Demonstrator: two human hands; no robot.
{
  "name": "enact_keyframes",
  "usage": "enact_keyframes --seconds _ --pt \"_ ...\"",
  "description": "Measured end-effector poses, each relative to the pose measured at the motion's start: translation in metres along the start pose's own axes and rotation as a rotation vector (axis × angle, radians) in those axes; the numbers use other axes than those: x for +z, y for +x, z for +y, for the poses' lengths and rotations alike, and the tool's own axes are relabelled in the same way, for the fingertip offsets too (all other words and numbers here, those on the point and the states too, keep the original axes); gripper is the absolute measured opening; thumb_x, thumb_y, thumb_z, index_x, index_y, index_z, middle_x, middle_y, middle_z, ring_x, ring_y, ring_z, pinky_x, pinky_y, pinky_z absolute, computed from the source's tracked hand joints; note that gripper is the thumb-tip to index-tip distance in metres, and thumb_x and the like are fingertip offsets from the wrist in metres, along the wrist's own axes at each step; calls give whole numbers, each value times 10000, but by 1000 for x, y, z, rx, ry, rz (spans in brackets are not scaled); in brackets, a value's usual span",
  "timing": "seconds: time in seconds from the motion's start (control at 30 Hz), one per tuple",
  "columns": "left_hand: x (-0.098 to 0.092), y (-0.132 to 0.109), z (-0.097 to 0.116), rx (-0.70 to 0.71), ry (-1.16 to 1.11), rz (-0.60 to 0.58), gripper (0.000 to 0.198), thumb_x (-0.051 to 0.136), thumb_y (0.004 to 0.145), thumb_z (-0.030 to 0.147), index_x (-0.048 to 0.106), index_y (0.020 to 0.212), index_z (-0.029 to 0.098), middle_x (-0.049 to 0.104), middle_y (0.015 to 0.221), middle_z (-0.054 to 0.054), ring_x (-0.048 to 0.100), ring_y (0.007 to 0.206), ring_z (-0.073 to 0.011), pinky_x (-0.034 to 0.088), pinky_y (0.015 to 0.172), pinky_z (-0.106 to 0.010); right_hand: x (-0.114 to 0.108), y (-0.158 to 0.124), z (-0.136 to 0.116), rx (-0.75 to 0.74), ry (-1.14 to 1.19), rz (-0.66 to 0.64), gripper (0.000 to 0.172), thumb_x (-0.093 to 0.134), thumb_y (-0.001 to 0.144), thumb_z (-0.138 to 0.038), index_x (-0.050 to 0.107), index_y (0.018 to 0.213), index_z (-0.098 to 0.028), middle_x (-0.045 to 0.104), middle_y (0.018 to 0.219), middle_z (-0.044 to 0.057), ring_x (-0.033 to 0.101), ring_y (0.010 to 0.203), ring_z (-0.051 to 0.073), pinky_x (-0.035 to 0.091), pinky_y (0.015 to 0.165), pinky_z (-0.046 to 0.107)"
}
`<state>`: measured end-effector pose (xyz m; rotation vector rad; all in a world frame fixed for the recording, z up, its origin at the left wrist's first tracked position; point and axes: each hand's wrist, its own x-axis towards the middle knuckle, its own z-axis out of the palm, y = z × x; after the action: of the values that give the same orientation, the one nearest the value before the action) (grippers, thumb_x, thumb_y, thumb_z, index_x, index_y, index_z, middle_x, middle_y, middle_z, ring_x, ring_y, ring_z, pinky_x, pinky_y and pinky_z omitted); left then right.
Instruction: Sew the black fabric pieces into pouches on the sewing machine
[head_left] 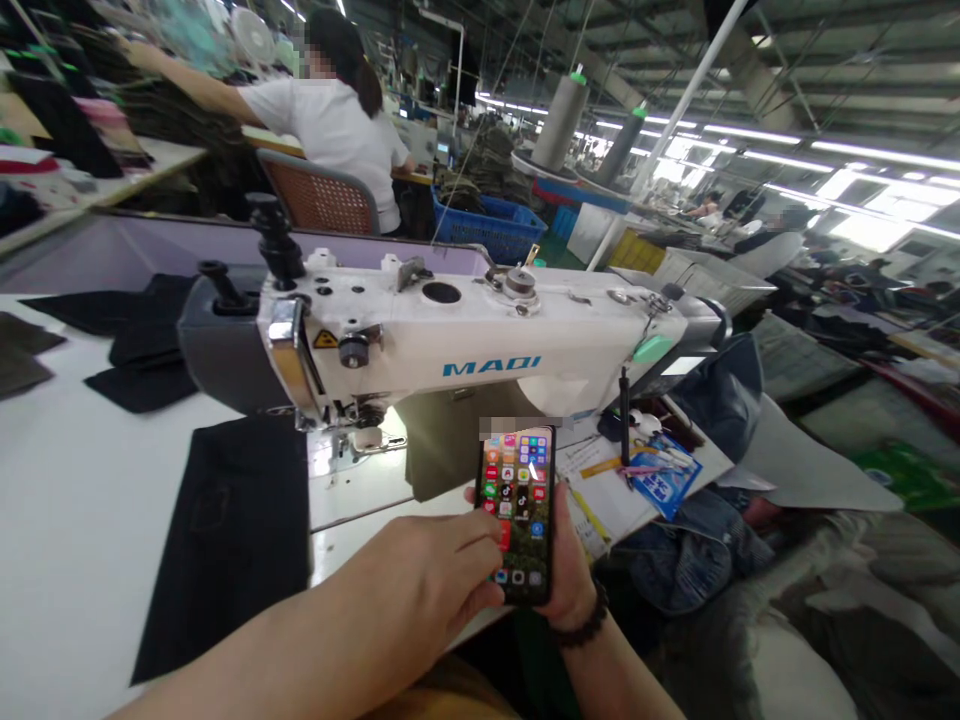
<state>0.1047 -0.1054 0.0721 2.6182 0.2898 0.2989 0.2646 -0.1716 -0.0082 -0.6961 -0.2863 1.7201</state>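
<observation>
A smartphone (525, 510) with a lit screen full of app icons is upright in my right hand (571, 565), which is closed around its back and edges. A dark beaded bracelet circles that wrist. My left hand (439, 565) reaches over from the left, its fingers bent at the phone's screen, thumb and fingers apart and holding nothing. Directly behind the phone stands a white sewing machine (405, 340) marked MAQI, its needle area lit. An olive fabric piece (442, 450) lies under the machine's arm. Left of the needle, a black fabric piece (232, 530) rests on the white table (67, 540).
More black pieces (150, 340) lie at the table's far left. Right of the machine are papers, pens and a blue packet (671, 480). Denim (690, 550) hangs beside the table. A co-worker in a white shirt (330, 130) sits beyond, near a blue crate (487, 230).
</observation>
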Motion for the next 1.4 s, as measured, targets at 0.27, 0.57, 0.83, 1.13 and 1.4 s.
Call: enact_keyframes --seconds 0.27,0.57,0.83,1.13,1.4 --pt "-4 -3 20 19 116 -311 101 466 871 165 553 820 174 609 882 -1 560 777 -144 433 647 -232 -3 -2 -1 12 36 -139 830 356 703 -770 539 1158 -101 650 985 133 622 824 224 439 775 353" --pt "-1 -2 25 21 123 -406 72 507 849 158 562 805 175 594 855 21 560 739 -140 414 618 -245 -1 -3 -2 -4 14 -161 817 290 726 -772 534 1166 -128 637 1015 118 614 845 230 430 777 358" --pt "6 -2 21 57 172 -491 61 509 848 174 568 841 185 601 894 23 558 767 -144 412 621 -245 -4 -1 -1 -55 12 -157 775 217 775 -738 497 1206 -158 616 1051 122 594 892 237 442 773 387" --pt "4 -14 25 -44 170 -430 98 501 850 157 595 852 185 600 893 4 577 751 -146 430 635 -243 -3 -2 -1 -141 23 -123 670 285 809 -677 516 1183 -172 572 1152 118 572 972 255 442 812 420" --pt "8 -50 9 -85 98 -278 190 441 828 82 581 803 208 610 839 29 576 734 -113 416 626 -185 8 -17 -10 -278 -7 -34 534 404 815 -557 516 1171 -174 573 1148 99 569 970 269 424 838 451"
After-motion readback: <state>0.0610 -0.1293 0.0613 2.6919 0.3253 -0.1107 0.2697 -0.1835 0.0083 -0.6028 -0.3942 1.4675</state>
